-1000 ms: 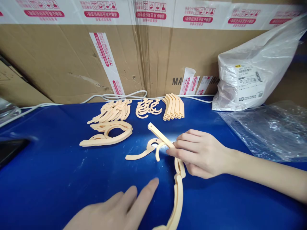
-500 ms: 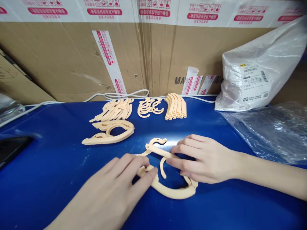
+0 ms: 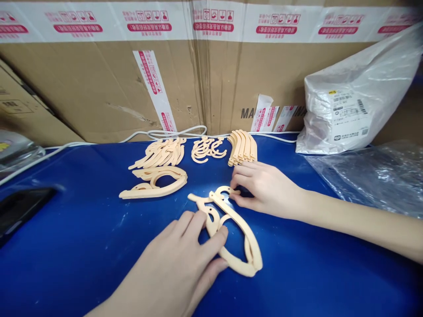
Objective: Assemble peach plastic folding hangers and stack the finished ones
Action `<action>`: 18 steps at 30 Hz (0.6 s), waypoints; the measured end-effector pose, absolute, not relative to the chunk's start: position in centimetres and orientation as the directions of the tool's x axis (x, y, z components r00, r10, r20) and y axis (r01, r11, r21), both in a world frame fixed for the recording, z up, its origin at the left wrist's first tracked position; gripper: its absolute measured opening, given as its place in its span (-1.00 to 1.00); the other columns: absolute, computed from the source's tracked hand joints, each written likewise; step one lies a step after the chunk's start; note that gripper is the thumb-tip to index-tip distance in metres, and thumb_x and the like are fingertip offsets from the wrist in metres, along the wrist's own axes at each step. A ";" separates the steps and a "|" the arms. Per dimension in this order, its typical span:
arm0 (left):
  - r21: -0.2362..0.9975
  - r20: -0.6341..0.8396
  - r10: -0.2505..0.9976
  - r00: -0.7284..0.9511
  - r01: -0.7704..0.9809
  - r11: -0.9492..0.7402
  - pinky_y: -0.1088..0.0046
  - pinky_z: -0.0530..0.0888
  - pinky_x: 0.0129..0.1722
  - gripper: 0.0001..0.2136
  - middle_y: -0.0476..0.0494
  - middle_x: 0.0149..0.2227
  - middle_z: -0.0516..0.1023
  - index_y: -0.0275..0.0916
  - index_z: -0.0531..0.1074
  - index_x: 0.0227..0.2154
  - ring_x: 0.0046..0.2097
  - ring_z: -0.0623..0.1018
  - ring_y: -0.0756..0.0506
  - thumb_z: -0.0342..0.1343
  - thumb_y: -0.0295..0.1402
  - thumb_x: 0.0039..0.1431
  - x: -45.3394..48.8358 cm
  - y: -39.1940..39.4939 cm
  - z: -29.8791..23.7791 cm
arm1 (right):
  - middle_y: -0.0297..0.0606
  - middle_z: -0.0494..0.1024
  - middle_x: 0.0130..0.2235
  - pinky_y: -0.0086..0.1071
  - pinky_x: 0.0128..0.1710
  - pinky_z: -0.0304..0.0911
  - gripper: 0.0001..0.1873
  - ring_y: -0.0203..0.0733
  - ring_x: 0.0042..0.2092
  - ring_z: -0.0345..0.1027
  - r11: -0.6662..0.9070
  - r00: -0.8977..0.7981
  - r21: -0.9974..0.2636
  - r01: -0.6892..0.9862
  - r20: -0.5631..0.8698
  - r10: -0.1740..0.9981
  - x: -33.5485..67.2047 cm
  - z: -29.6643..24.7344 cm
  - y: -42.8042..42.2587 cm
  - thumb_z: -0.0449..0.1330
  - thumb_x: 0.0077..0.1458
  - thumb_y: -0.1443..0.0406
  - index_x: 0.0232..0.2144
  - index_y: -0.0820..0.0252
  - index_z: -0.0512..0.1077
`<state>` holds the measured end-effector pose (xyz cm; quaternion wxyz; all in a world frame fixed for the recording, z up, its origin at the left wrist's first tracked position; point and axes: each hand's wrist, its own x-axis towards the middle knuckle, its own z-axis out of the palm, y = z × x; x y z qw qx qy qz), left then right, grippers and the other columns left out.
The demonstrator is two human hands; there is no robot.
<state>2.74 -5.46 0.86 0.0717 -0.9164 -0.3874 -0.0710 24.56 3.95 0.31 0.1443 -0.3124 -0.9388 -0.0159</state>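
Note:
A beige plastic folding hanger [image 3: 243, 229] lies in front of me, its arms folded into a loop with the joint toward the lower right. My left hand [image 3: 185, 255] is closed on the hanger's left side, thumb below and fingers above. At the hanger's upper end is a small curved hook piece [image 3: 222, 189], and my right hand [image 3: 261, 187] pinches its right tip between thumb and fingers. Another folded hanger [image 3: 165, 191] rests behind my left hand, touched by neither hand.
Along the back lie a pile of arm pieces [image 3: 163, 154], several loose hooks [image 3: 201, 152] and a row of stacked arms [image 3: 243, 147]. A white cable [image 3: 178, 131] runs before the cardboard box [image 3: 224, 79]. A white plastic bag [image 3: 343, 110] stands right; a phone [image 3: 24, 211] lies left.
My right hand has moved up and away from the hanger's right side to the hook piece's tip. The hanger has turned clockwise, still in my left hand. The view has shifted slightly.

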 end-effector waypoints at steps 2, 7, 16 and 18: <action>-0.056 0.181 0.702 0.689 0.720 -0.692 0.22 0.50 -0.38 -0.73 -0.22 -0.20 0.50 -0.15 0.44 -0.08 -0.24 0.49 -0.24 -0.13 -0.35 0.29 2.5 -4.9 1.0 | -0.28 0.45 -0.40 -0.28 -0.26 0.22 -0.88 -0.18 -0.32 0.32 0.754 -0.704 -0.091 0.651 0.300 0.644 25.7 0.5 3.5 0.16 0.09 0.29 -0.44 0.23 0.42; -0.102 0.154 0.709 0.688 0.725 -0.681 0.20 0.48 -0.32 -0.80 -0.22 -0.20 0.46 -0.24 0.42 -0.24 -0.23 0.46 -0.22 -0.12 -0.47 0.27 2.1 -2.9 0.5 | -0.30 0.48 -0.42 -0.35 -0.37 0.19 -0.86 -0.24 -0.39 0.32 0.542 -0.410 -0.414 0.731 0.368 0.834 29.4 1.3 2.6 0.18 0.07 0.23 -0.44 0.19 0.42; -0.024 0.120 0.724 0.679 0.731 -0.682 0.32 0.41 -0.29 -0.85 -0.09 -0.27 0.44 -0.27 0.36 -0.24 -0.24 0.43 -0.14 -0.08 -0.58 0.26 3.1 1.2 1.1 | -0.29 0.56 -0.22 -0.36 -0.16 0.21 -0.79 -0.25 -0.21 0.36 0.159 -0.237 -0.967 0.200 0.109 0.965 29.8 2.9 2.0 0.20 0.12 0.14 -0.37 0.17 0.42; -0.086 0.098 0.708 0.699 0.715 -0.694 0.37 0.40 -0.32 -0.86 -0.11 -0.24 0.45 -0.29 0.37 -0.25 -0.25 0.45 -0.13 -0.03 -0.59 0.22 3.5 1.7 1.3 | -0.28 0.57 -0.22 -0.33 -0.13 0.22 -0.77 -0.23 -0.20 0.39 0.147 -0.290 -0.968 0.203 0.084 0.953 29.3 2.6 1.9 0.14 0.18 0.12 -0.36 0.16 0.38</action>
